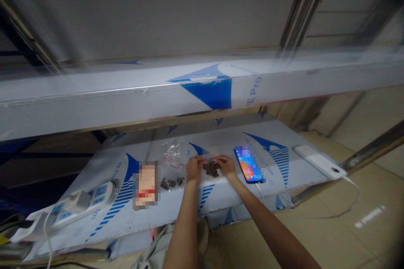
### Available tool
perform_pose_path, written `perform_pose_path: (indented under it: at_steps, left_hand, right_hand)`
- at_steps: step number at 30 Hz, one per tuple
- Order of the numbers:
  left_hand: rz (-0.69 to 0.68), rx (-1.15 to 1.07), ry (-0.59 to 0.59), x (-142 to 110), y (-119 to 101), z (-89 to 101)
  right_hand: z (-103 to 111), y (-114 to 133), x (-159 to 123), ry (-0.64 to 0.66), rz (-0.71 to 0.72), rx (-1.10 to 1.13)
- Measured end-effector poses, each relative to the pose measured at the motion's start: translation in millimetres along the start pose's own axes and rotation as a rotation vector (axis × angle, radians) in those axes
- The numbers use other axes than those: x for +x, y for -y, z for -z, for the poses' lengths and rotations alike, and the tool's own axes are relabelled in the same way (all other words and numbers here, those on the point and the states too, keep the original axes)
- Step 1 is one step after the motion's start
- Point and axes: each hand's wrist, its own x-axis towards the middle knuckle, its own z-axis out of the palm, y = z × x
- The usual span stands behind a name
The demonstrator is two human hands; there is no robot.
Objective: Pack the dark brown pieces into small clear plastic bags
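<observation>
Since the left hand (194, 169) and right hand (227, 166) sit narrowly apart, the dark brown clump (211, 169) lies between them, long axis crosswise (the right looks slightly nearer); any grip is impossible to tell.

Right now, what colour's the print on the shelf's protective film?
Blue, in triangles and stripes, on the pale film; shows best in the head view.

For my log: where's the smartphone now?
Head view: the smartphone lies on the film-covered shelf, right of the right hand, left of the white power bank.
</observation>
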Motion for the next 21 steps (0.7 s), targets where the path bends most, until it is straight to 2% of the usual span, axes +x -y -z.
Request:
perform_pose_path:
  at_steps: [5,10,15,21]
  left_hand:
    - [-0.033,0.071,0.108,-2,-13,10.9]
    - [-0.009,0.117,0.182,-12,-23,24.6]
    - [-0.053,0.174,0.227,-28,-25,36.9]
    - [-0.156,0.204,0.164,-50,-24,38.3]
  right_hand:
    - [14,14,-2,0.052,-0.005,-0.027]
    - [32,33,-6,0.246,0.052,-0.09]
    - [39,54,-18,0.404,0.156,-0.209]
    - [36,75,-31,0.368,0.162,-0.427]
